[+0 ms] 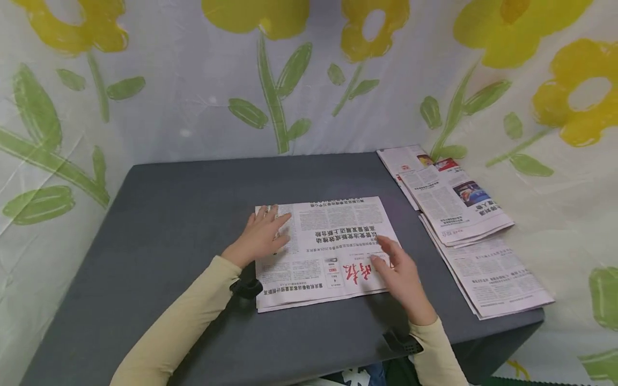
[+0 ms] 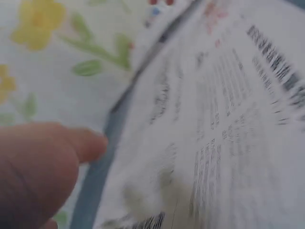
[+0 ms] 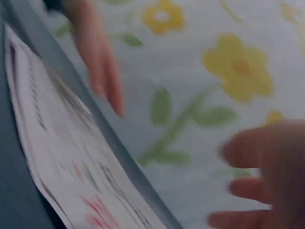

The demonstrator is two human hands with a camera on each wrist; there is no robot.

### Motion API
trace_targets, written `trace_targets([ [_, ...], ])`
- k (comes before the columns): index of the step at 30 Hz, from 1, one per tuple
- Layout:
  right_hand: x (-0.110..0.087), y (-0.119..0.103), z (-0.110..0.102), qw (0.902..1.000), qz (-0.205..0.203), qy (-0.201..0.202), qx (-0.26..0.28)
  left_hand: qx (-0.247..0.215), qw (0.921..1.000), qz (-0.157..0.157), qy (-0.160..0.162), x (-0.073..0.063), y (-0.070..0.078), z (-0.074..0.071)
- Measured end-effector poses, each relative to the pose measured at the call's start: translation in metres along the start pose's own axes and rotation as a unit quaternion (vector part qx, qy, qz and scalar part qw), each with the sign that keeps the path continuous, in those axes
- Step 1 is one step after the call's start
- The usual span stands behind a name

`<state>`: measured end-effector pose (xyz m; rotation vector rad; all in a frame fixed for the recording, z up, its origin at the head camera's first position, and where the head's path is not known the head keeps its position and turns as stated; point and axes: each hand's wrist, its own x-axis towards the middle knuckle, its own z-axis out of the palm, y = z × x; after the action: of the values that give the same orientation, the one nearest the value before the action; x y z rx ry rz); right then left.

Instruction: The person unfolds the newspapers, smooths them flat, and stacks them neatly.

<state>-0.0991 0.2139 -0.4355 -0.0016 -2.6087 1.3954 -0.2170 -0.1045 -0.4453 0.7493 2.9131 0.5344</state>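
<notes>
Newspaper: folded newspaper (image 1: 338,252) lies flat on the counter (image 1: 203,214), right of the middle and nearer the front edge than the back; its print is upside down to the head view; red characters stand in its front right part, beside the right hand.
Left hand: left hand (image 1: 258,236) is placed over the left margin of the newspaper, towards its back left corner; fingers spread wide, nothing gripped; whether they press on the paper cannot be told; the left wrist view shows a blurred thumb (image 2: 90,145) beside the sheet.
Right hand: right hand (image 1: 401,273) is at the right margin of the newspaper, near its front right corner; fingers slightly bent, thumb and forefinger well apart, nothing held; the right wrist view is blurred.
Side papers: upper stack (image 1: 449,201) lies along the right edge of the counter, from the back right corner forward; lower stack (image 1: 502,279) lies towards the front right corner, partly covered by the upper one.
Wear: pale yellow sleeves (image 1: 185,316) on both arms; a black band (image 1: 247,288) at the left wrist, another at the right.
Backdrop: white sheet (image 1: 183,107) printed with yellow flowers and green stems; stands behind the counter's back edge.
</notes>
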Motion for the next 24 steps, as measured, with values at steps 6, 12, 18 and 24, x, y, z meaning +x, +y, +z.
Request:
trace_targets([
  [6, -0.014, -0.024, 0.049, 0.9730, -0.122, -0.150, -0.126, 0.032, 0.9934, 0.065, -0.089, 0.049, 0.019, 0.016],
  [12, -0.025, -0.030, 0.087, 0.9459, -0.132, -0.217, -0.202, 0.064, 0.9826, 0.114, -0.132, 0.071, 0.039, 0.036],
  [18, -0.032, -0.027, 0.100, 0.9273, -0.103, -0.245, -0.263, 0.099, 0.9736, 0.133, -0.156, 0.081, 0.049, 0.049],
  [24, -0.031, -0.027, 0.099, 0.9212, -0.101, -0.242, -0.287, 0.104, 0.9739, 0.137, -0.149, 0.086, 0.050, 0.052],
])
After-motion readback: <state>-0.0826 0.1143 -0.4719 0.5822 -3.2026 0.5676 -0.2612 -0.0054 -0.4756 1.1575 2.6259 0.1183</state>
